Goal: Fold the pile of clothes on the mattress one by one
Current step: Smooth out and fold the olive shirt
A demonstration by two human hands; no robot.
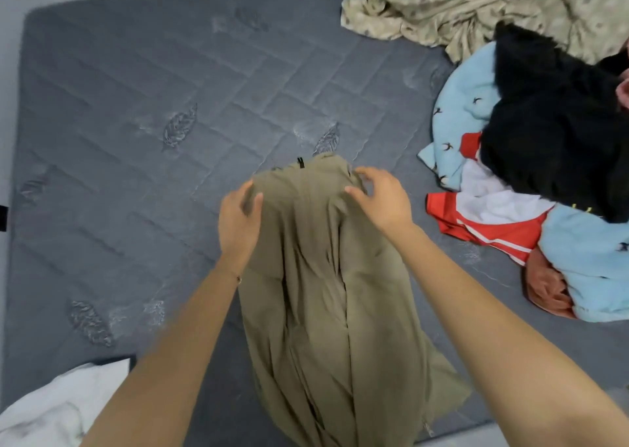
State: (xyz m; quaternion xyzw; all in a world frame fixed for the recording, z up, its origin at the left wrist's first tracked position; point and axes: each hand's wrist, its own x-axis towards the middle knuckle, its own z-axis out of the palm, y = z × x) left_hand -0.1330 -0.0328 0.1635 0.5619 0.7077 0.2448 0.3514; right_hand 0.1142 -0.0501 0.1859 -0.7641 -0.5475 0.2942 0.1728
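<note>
An olive-khaki garment (pixel 326 293) with a black zipper at its top lies lengthwise on the grey quilted mattress (pixel 136 113), running from the middle toward the near edge. My left hand (pixel 238 218) grips its top left edge, thumb over the cloth. My right hand (pixel 377 198) is at the top right corner with curled fingers pinching the fabric. The pile of clothes (pixel 544 160) sits at the right: a black piece on top, light blue printed cloth, a red and white garment and an orange-brown one beneath.
A beige patterned sheet (pixel 476 7) is bunched at the far right corner. White cloth (pixel 58 412) lies at the near left corner. The mattress's near edge runs along the bottom right, with pale floor beyond it.
</note>
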